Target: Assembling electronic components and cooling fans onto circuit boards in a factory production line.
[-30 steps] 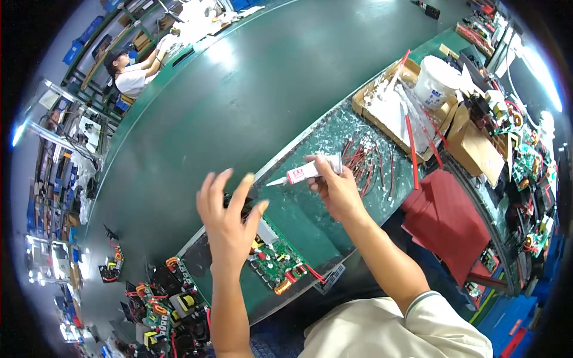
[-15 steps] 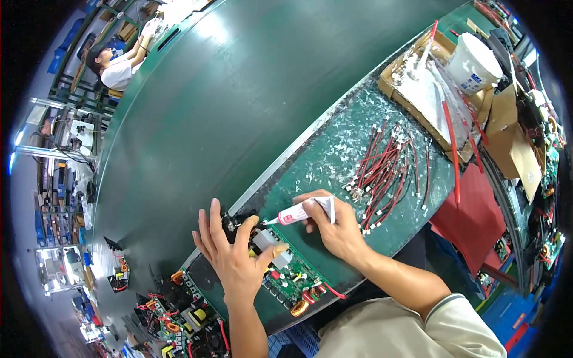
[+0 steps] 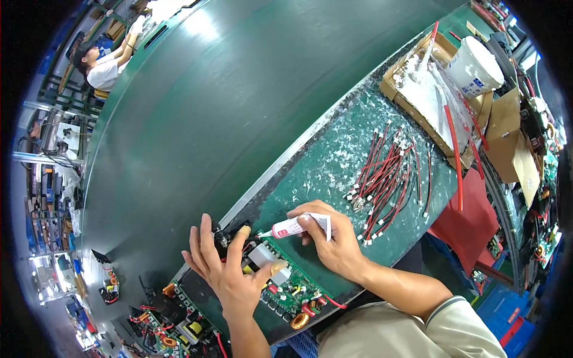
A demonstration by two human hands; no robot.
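Below the middle of the view lies a green circuit board (image 3: 305,280) with a grey block (image 3: 261,255), small parts and a copper coil at its near end. My left hand (image 3: 230,271) steadies it: the thumb presses on the block, the index fingertip touches the board's far end, and the other fingers are spread. Closed around a white squeeze tube (image 3: 288,228) with a red mark is my right hand (image 3: 337,247). The tube's narrow nozzle points left at the far corner of the board, close to my left index fingertip. Whether paste comes out, I cannot tell.
Red and black wires (image 3: 388,179) with white connectors lie on the bench to the right. Behind them stand a white-smeared cardboard tray (image 3: 412,116) and a white bucket (image 3: 474,68). More boards (image 3: 179,325) sit at lower left. A wide green surface (image 3: 227,119) runs beyond; a person (image 3: 101,71) works far left.
The view has shifted slightly. My right hand and the tube remain at the board's far corner, and my left hand keeps its place on the board.
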